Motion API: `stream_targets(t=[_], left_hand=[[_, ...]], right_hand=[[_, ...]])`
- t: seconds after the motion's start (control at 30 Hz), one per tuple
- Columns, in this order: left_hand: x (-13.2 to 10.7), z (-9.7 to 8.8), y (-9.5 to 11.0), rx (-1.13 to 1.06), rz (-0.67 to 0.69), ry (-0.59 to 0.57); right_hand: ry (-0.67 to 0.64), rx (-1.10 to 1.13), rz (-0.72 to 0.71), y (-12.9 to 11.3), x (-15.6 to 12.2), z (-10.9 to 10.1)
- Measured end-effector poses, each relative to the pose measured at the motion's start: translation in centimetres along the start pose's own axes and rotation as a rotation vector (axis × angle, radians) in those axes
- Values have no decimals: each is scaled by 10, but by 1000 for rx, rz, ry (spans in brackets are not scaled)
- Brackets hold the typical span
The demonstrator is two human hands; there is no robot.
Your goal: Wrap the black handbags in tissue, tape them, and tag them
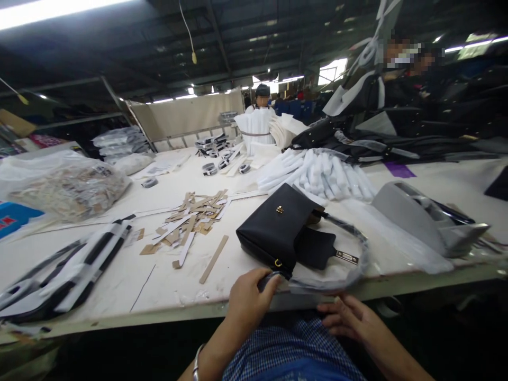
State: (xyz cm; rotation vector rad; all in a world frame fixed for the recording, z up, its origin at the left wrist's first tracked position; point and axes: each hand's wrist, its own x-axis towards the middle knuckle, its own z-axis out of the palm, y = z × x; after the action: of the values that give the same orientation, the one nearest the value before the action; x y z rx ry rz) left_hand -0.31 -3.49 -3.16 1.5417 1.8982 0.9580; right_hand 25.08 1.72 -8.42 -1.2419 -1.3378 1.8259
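Note:
A black handbag (278, 227) with a small gold clasp lies on the white worktable (130, 275) near its front edge. Its long strap (349, 259), wrapped in clear plastic, loops out to the right and back along the edge. My left hand (248, 301) is closed on the strap end at the bag's near corner. My right hand (347, 317) sits just below the table edge under the strap, fingers curled loosely, touching or nearly touching the strap. A black tag with a metal plate (323, 251) lies beside the bag.
Cardboard and paper strips (190, 219) litter the table's middle. Plastic-wrapped black straps (59, 275) lie at left, a bag of scraps (63, 185) behind. White paper rolls (317, 172) and a grey tape dispenser (428, 217) sit right. Another person (400, 84) sits far right beside black bags.

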Motion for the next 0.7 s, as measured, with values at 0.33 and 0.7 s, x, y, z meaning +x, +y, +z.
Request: stream_targets(t=[0.33, 0.7], left_hand=[[15, -1, 1, -189, 66, -11], [8, -58, 46, -523, 3, 95]], right_hand=[[185, -45, -356, -65, 13, 10], [-80, -161, -863, -262, 61, 72]])
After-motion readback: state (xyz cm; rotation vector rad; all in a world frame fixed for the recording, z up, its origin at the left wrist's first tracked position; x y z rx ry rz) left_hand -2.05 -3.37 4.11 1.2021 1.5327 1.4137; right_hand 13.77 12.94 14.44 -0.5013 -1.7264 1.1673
